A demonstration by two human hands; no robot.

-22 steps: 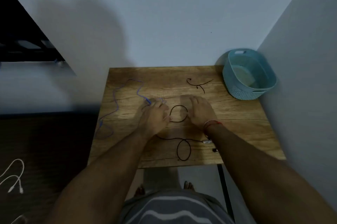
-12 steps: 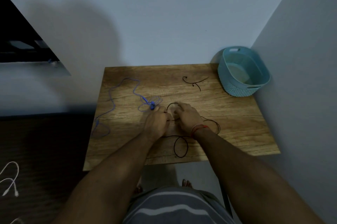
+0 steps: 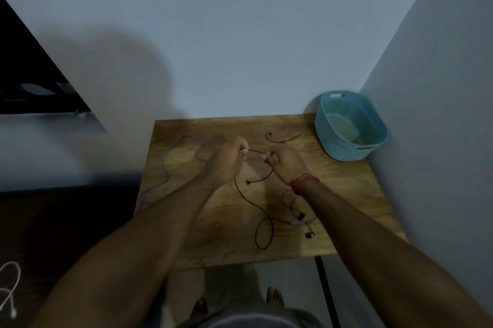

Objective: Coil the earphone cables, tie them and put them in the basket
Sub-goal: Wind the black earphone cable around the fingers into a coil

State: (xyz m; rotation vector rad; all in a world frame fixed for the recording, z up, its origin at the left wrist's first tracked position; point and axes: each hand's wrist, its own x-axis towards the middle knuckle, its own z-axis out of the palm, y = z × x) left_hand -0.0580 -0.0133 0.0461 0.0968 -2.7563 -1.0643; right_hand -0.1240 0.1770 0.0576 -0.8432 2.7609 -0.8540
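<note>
Both hands are raised over the middle of the wooden table [image 3: 346, 194], a rectangular top with a warm brown grain and darker streaks. The left hand [image 3: 226, 159] has its fingers curled, thumb and fingertips pinching one end of a short taut span of the black earphone cable [image 3: 250, 199]. The right hand [image 3: 286, 162], with a red band [image 3: 304, 181] at the wrist, has its fingers folded in and pinches the other end of that span. From the right hand's grip a strand drops and ends in a small dark tip on the wood between the wrists. The rest of the thin, round black cable curves toward the near edge, makes an oval loop there, and runs to a pale inline piece and dark earbuds near the right forearm.

A thin blue earphone cable [image 3: 165, 170] wanders in loose bends along the left edge, blurred. A short black tie [image 3: 280, 138] with a curled end lies near the far edge. The teal basket [image 3: 330, 146], oval plastic with a perforated lower wall and slot handles, sits on the far right corner. A white cable [image 3: 10, 293] lies on the dark floor at left.
</note>
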